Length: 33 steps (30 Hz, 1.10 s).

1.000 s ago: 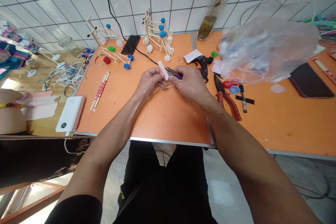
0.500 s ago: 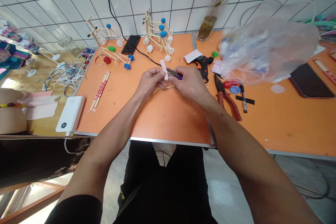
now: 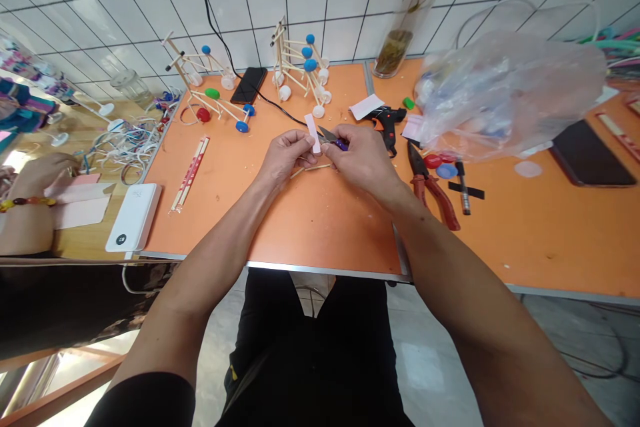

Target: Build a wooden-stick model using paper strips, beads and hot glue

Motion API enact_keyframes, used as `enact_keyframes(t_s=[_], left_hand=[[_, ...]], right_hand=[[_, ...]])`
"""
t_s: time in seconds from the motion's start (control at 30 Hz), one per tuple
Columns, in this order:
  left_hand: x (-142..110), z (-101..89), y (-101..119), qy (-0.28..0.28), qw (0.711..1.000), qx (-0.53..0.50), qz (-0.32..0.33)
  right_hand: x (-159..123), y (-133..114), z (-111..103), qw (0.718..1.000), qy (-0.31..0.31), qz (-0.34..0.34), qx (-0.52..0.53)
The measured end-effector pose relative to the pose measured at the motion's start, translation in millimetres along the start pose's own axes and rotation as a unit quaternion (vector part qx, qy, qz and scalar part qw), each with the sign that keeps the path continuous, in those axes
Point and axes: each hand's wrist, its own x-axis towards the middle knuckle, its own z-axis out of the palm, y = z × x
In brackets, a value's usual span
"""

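Observation:
A narrow strip of pale pink paper [image 3: 312,132] stands up from the pinch of my left hand [image 3: 289,152]. Dark scissors [image 3: 331,137] with purple on the handle are gripped in my right hand [image 3: 362,152], their blades pointing up and left beside the strip. The two hands nearly meet over the orange table [image 3: 320,233]. Beneath my fingers lie thin wooden sticks [image 3: 315,167]. Behind them stands a stick model [image 3: 295,67] with blue and white caps, and another stick model [image 3: 205,90] is farther left.
Right of my hands are a hot glue gun [image 3: 387,123], red-handled pliers [image 3: 430,190], a marker [image 3: 463,190] and a plastic bag [image 3: 515,93]. At left lie wrapped chopsticks [image 3: 189,175] and a power bank [image 3: 134,217]. Another person's arm [image 3: 30,207] rests at far left.
The scissor blades show slightly more open beside the paper strip. At far left, the other person's hand has come into view over the papers. My hands have barely moved.

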Motion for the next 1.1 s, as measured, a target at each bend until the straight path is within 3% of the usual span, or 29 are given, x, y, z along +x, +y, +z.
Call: enact_keyframes(t_s=[1.1], left_hand=[[1.5,-0.4,-2.7,0.003,1.0,-0.002,0.004]], right_hand=[[-0.7,-3.7,-0.5,1.0,0.001,0.009,0.013]])
